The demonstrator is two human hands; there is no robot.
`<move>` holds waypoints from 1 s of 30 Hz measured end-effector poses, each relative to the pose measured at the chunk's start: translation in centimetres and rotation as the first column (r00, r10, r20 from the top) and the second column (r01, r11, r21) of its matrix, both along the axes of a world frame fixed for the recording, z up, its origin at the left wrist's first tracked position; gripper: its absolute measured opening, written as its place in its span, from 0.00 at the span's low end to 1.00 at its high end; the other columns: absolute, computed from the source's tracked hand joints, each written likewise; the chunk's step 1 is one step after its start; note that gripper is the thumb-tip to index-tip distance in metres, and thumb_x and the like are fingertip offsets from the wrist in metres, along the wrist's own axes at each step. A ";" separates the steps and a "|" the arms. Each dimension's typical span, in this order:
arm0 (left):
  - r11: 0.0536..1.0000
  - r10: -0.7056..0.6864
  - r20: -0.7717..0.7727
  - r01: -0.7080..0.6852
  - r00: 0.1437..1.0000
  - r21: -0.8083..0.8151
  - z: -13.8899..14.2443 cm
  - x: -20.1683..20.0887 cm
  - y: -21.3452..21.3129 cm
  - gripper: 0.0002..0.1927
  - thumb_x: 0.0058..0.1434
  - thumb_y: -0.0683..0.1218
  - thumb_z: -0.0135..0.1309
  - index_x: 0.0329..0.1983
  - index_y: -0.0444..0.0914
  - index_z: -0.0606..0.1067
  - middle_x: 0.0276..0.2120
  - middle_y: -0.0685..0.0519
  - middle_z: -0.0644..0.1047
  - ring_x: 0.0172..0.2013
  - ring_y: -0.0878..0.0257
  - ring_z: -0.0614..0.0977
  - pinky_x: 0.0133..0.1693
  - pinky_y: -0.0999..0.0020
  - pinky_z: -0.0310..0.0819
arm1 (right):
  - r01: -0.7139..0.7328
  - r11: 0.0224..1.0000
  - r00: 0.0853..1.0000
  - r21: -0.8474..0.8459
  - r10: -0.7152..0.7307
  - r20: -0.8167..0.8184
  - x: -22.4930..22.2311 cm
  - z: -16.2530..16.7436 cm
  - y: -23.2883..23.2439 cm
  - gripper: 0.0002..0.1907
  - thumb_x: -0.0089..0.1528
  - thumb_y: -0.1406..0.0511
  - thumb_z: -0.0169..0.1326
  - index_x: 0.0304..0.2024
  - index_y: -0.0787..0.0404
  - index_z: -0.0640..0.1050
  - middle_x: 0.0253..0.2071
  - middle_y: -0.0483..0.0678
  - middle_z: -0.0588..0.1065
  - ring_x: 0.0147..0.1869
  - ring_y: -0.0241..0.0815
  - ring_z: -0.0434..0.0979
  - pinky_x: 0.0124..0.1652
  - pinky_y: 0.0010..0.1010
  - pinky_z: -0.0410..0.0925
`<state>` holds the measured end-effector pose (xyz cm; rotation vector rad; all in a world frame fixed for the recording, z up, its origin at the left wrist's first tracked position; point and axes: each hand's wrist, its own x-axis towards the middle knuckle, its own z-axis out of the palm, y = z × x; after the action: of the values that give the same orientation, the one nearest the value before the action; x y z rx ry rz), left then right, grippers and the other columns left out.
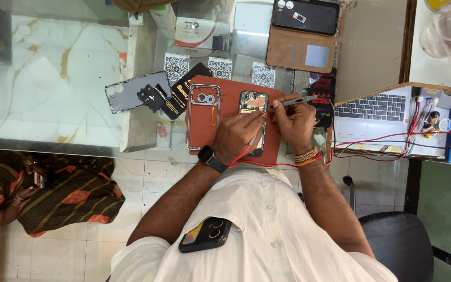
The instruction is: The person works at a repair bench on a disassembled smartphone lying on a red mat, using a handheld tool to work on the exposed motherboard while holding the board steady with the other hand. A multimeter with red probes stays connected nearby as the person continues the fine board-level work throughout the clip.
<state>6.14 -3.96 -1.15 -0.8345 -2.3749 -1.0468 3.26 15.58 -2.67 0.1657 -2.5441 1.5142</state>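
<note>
The opened phone [253, 117] lies on the red mat [230, 96], pinned under the closed left hand [237, 134], which holds a red-wired probe. The right hand [294, 121] grips a grey tool [294, 101]. The exposed board is judged light and fragile; only the edges should be held.

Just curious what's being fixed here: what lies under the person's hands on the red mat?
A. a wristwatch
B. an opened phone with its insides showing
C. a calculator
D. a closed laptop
B: the opened phone lies on the red mat, circuit board bare, under the left hand and right hand.
</note>
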 end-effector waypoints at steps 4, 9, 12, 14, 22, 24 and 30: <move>1.000 0.002 0.001 -0.002 1.000 0.006 0.0 0.1 0.0 0.13 0.58 0.37 0.62 0.46 0.30 0.79 0.45 0.43 0.82 0.40 0.53 0.85 0.41 0.61 0.82 | 0.001 1.000 1.000 0.011 -0.001 -0.015 0.0 -0.2 0.1 0.13 0.68 0.67 0.60 0.30 0.68 0.83 0.23 0.48 0.80 0.25 0.34 0.81 0.26 0.23 0.70; 1.000 0.002 0.001 -0.002 1.000 -0.005 -0.2 0.1 0.1 0.13 0.58 0.37 0.61 0.46 0.30 0.79 0.45 0.43 0.82 0.40 0.53 0.85 0.41 0.61 0.82 | 0.001 0.999 1.000 -0.035 -0.001 -0.007 0.2 -0.3 0.2 0.13 0.68 0.66 0.59 0.31 0.68 0.83 0.25 0.48 0.81 0.26 0.34 0.81 0.26 0.23 0.71; 1.000 0.002 -0.001 -0.002 1.000 -0.011 -0.3 0.1 0.1 0.13 0.58 0.37 0.61 0.47 0.30 0.79 0.45 0.43 0.82 0.40 0.53 0.85 0.41 0.61 0.82 | -0.008 1.000 1.000 -0.014 0.008 -0.019 0.1 -0.3 0.2 0.12 0.68 0.67 0.60 0.31 0.68 0.83 0.24 0.48 0.81 0.25 0.34 0.81 0.26 0.23 0.71; 1.000 0.003 0.008 -0.003 1.000 -0.019 -0.4 0.1 0.1 0.14 0.57 0.37 0.62 0.47 0.30 0.79 0.45 0.43 0.83 0.40 0.53 0.85 0.41 0.61 0.82 | -0.010 1.000 1.000 -0.007 0.010 -0.017 0.2 -0.4 0.3 0.13 0.68 0.67 0.60 0.30 0.68 0.83 0.24 0.49 0.80 0.25 0.34 0.81 0.26 0.23 0.70; 1.000 0.010 -0.001 -0.010 1.000 -0.002 -0.7 0.3 0.3 0.13 0.58 0.37 0.61 0.47 0.30 0.79 0.46 0.43 0.82 0.41 0.54 0.85 0.42 0.62 0.82 | -0.012 1.000 1.000 -0.025 0.012 -0.019 0.2 -0.6 0.3 0.13 0.68 0.66 0.60 0.31 0.69 0.83 0.25 0.49 0.81 0.26 0.34 0.82 0.26 0.23 0.72; 1.000 0.009 0.004 -0.009 1.000 -0.005 -0.6 0.3 0.3 0.13 0.58 0.37 0.61 0.47 0.30 0.79 0.46 0.43 0.82 0.41 0.54 0.85 0.41 0.62 0.82 | -0.016 0.999 1.000 -0.035 0.015 -0.011 0.3 -0.6 0.2 0.13 0.68 0.66 0.59 0.31 0.69 0.83 0.25 0.49 0.81 0.26 0.34 0.82 0.26 0.23 0.72; 1.000 0.005 0.004 -0.005 1.000 -0.002 -0.4 0.3 0.3 0.13 0.58 0.36 0.61 0.47 0.30 0.79 0.46 0.43 0.82 0.40 0.53 0.85 0.41 0.61 0.82 | -0.003 1.000 1.000 -0.013 0.003 0.002 0.3 -0.5 0.3 0.13 0.68 0.66 0.59 0.31 0.68 0.83 0.24 0.48 0.81 0.26 0.34 0.82 0.26 0.23 0.71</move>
<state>6.47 -3.65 -1.53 -0.8272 -2.3811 -1.0448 3.52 15.86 -3.15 0.1672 -2.5359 1.5323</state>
